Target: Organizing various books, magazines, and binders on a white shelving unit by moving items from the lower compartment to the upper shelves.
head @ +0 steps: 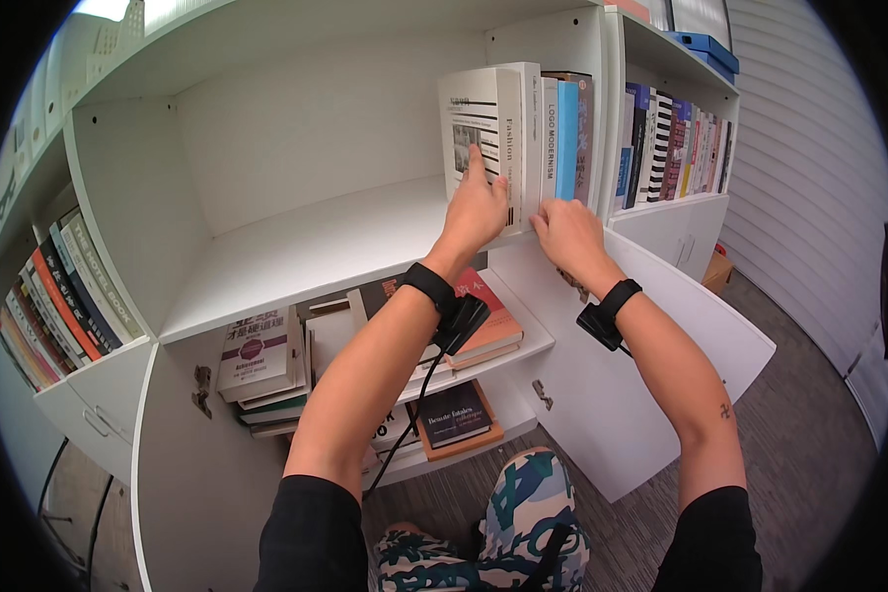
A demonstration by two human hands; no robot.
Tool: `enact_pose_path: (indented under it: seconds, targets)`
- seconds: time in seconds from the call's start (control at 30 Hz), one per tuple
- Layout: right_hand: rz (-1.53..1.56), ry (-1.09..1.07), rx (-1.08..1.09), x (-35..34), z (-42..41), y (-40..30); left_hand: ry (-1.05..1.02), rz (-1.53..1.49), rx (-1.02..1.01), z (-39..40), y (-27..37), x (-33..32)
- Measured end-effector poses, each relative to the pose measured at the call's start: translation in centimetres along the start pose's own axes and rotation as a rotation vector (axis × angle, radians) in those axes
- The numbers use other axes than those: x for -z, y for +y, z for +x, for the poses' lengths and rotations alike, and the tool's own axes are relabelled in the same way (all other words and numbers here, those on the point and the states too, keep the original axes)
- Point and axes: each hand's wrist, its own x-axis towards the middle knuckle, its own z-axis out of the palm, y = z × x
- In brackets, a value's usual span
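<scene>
A short row of upright books stands at the right end of the open white shelf [325, 222]. My left hand [477, 203] lies against the cover of the outermost white book [481, 96], index finger extended and thumb by its printed spine. To its right come a thick white book [530, 133], a pale grey book [548, 126], a blue book [567, 133] and a darker patterned book [584, 140]. My right hand [571, 235] is at the foot of these spines by the shelf's front edge, fingers curled; its fingertips are partly hidden, so any grip is unclear.
Below, the cabinet holds stacked books, including a red-and-orange book [488, 318] and a black book [455, 418]. Its right door [599, 414] and left door [200, 473] stand open. Books fill the neighbouring left shelf [107, 359] and right shelf [670, 201]. A black cable [407, 425] hangs from my left wristband.
</scene>
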Motion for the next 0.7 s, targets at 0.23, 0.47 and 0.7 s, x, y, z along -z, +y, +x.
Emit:
enact_pose_path:
  seconds: [0.23, 0.47, 0.7]
  targets:
    - [0.248, 0.195, 0.291, 1.0, -0.7, -2.1, -0.014, -0.14, 0.028, -2.5, -0.7, 0.5]
    - [0.122, 0.103, 0.374, -0.9, -1.4, -2.1, -0.02, -0.231, -0.061, -6.7, -1.2, 2.2]
    - [0.121, 0.15, 0.378, -2.3, -2.0, -2.4, -0.069, 0.215, -0.137, -18.1, -8.2, -0.4]
